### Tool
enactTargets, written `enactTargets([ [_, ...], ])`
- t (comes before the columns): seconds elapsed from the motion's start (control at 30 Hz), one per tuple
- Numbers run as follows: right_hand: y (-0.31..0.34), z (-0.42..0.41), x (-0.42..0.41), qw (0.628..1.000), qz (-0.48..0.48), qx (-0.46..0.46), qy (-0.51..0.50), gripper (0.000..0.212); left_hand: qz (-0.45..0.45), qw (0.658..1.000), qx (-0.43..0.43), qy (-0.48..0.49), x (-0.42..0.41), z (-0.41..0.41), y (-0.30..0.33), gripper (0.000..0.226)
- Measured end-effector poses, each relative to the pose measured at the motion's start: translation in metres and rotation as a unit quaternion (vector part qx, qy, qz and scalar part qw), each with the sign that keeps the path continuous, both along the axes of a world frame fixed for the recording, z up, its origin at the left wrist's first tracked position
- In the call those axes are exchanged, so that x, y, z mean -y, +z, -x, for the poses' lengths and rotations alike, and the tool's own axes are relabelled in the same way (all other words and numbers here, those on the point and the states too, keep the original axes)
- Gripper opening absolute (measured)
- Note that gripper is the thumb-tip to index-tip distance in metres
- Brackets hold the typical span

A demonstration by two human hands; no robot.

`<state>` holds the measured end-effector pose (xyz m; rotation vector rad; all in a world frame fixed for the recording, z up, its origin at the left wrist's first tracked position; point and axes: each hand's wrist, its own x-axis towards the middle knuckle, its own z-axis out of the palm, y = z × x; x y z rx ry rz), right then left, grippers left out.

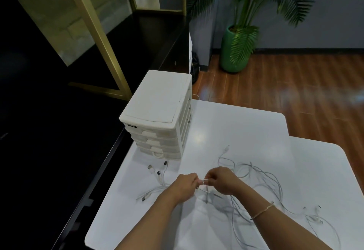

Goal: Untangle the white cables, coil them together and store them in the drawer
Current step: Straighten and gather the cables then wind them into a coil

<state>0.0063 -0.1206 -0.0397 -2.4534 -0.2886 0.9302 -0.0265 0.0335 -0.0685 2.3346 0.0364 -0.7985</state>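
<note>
The white cables (pixel 256 182) lie in a loose tangle on the white table (pixel 236 123), thin and pale against its glossy top. Most of the loops spread to the right of the hands and run on toward the table's right edge, where a few small plugs (pixel 315 213) lie among the strands. A second bunch fans out to the left, ending in several metal-tipped plugs (pixel 158 171) that point up toward the drawer unit (pixel 157 115). That unit is a small white stack of shallow drawers, all pushed in, standing at the table's far left corner.

Both forearms reach in from the bottom edge and meet near the middle of the table. The left hand (pixel 185 185) is curled with its knuckles up, fingers closed around a strand. The right hand (pixel 221 180), with a thin gold bracelet (pixel 263 212) on its wrist, faces it, fingertips pinched on the same short piece of cable. Between the two hands that piece runs almost level, left to right, pulled straight. A second strand slants below it, down toward the right.
</note>
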Motion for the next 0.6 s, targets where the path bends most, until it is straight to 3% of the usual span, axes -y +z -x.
enactTargets([
  [0.13, 0.003, 0.001, 0.002, 0.999, -0.012, -0.039, 0.009, 0.024, 0.001, 1.0, 0.008, -0.004, -0.001, 0.001, 0.0, 0.03],
  [0.43, 0.008, 0.01, 0.005, 0.962, -0.146, -0.207, -0.106, 0.024, 0.054, 0.997, 0.028, 0.05, 0.0, 0.005, -0.002, 0.018],
  [0.6, 0.007, 0.011, 0.006, 0.965, -0.126, -0.182, -0.14, 0.026, 0.025, 0.999, 0.04, 0.017, 0.004, 0.006, 0.002, 0.021],
])
